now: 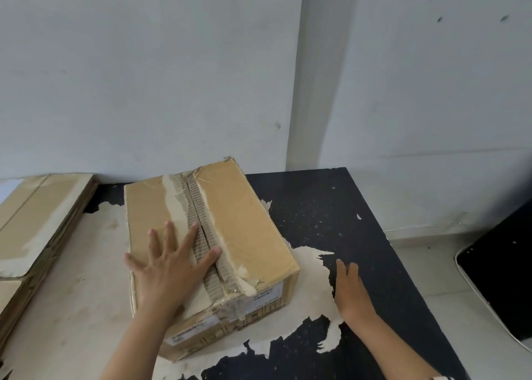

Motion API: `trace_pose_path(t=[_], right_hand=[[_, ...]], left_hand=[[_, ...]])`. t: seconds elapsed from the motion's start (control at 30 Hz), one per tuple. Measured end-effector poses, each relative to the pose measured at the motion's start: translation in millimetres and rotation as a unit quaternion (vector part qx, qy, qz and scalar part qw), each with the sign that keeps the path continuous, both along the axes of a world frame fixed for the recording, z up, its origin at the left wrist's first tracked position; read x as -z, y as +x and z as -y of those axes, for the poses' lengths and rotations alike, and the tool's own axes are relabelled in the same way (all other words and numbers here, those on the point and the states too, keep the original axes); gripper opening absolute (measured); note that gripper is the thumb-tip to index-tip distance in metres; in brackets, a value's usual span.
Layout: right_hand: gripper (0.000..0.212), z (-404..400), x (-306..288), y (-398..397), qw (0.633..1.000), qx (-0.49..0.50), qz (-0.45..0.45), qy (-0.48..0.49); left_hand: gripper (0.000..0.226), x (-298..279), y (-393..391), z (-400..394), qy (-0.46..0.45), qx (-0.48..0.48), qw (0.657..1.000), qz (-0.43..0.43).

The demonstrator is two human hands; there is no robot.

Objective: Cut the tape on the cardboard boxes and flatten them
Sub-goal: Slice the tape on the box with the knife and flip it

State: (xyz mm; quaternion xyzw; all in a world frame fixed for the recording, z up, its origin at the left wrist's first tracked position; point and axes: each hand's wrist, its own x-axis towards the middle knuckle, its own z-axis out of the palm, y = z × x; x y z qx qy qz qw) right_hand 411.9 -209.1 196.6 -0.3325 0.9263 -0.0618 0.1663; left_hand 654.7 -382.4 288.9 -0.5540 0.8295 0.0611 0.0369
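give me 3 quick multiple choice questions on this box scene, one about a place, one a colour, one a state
1. Where does the left hand lie?
A on top of the box
B on the wall
C under the table

2. What colour is the intact table surface?
A red
B black
C green

3. How is the right hand?
A gripping a knife
B in a fist
C open beside the box

Answers: 1 A, spread fingers rest on the lid seam. 2 B, black shows where the coating is not peeled. 3 C, straight fingers hold nothing.
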Motion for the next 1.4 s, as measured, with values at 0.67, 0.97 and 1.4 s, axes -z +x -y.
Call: trace_pose_path(t=[0.67, 0.97, 1.4], right_hand=[[0.029, 160.2, -142.9, 71.4, 0.935, -0.071, 0.049, -0.344], [0.035, 240.6, -126.3, 122.6, 0.954, -0.136, 0.044, -0.265], [0.035, 286.7, -113.6, 133.4, 0.96, -0.142, -0.039, -0.24]], left_hand=[[0.055, -23.3, 9.7, 99.7, -0.02, 0.04, 0.994, -0.103], [0.061, -14.3, 3.4, 148.9, 0.007, 0.09, 0.993, -0.075], [0.052, -2.9, 4.9, 154.9, -0.003, 0.097, 0.992, -0.081]])
